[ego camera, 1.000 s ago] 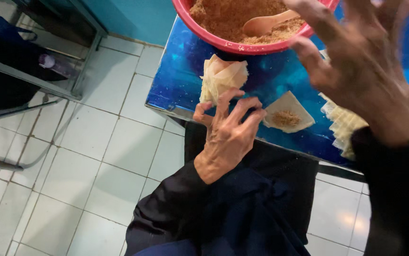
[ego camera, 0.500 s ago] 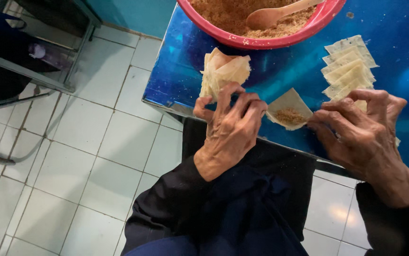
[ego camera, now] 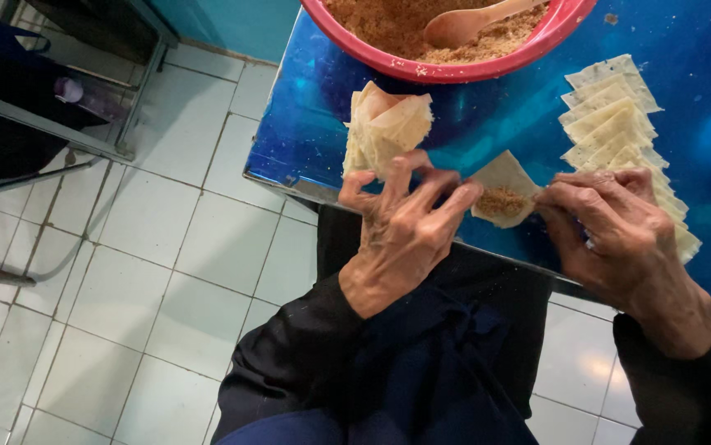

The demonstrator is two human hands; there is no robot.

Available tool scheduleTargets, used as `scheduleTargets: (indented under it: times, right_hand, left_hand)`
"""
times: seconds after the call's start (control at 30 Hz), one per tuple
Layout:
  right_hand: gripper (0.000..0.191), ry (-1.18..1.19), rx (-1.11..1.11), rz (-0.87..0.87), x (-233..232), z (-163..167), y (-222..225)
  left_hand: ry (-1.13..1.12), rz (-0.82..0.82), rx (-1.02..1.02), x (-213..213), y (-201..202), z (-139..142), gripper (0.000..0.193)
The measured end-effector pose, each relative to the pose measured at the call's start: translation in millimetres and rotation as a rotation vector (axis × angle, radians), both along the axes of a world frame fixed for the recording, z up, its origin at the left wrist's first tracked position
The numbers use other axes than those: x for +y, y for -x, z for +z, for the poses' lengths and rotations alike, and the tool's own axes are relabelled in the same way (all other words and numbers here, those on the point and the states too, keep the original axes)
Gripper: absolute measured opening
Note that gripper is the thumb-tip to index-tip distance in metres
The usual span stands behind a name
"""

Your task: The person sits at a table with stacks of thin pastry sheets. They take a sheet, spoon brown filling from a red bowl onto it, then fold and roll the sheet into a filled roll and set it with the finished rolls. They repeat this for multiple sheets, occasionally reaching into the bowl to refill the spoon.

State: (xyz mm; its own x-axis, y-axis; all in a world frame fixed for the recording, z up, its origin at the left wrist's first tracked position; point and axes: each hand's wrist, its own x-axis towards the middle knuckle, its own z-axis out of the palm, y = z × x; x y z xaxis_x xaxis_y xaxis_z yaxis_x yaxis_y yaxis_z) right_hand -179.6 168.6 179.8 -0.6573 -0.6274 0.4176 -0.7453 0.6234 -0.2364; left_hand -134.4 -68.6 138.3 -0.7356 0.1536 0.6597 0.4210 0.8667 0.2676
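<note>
A pale square dough wrapper (ego camera: 502, 191) with a dab of brown filling lies on the shiny blue table (ego camera: 306, 132) near its front edge. My left hand (ego camera: 405, 227) pinches the wrapper's left corner with its fingertips. My right hand (ego camera: 619, 235) holds the wrapper's right side. A small heap of folded, filled wrappers (ego camera: 384, 128) sits just beyond my left hand. A fanned row of flat wrappers (ego camera: 615, 115) lies beyond my right hand, partly under it.
A red bowl (ego camera: 454, 70) of brown crumbly filling with a wooden spoon (ego camera: 475, 21) stands at the table's far side. White tiled floor (ego camera: 149, 247) spreads to the left, with a metal frame (ego camera: 58, 132) and a dark bag there.
My right hand came down from in front of the camera to the wrapper and now grips its right side. My left hand stays at the wrapper's left corner.
</note>
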Motion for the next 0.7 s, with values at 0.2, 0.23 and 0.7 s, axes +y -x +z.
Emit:
scheduleTargets:
  times: [0.2, 0.23, 0.7]
  right_hand:
    - [0.028, 0.066, -0.060, 0.050, -4.9, 0.7, 1.8]
    - [0.029, 0.071, -0.066, 0.063, -4.7, -0.6, 2.7]
    - [0.037, 0.149, -0.177, 0.089, -2.8, -15.4, 10.1]
  left_hand:
    - [0.003, -0.102, 0.017, 0.0, 3.7, -1.2, 0.022]
    - [-0.007, -0.117, 0.024, 0.8, 5.1, -1.9, 0.023]
    - [-0.095, -0.180, -0.064, 0.6, 15.1, -5.1, 0.020]
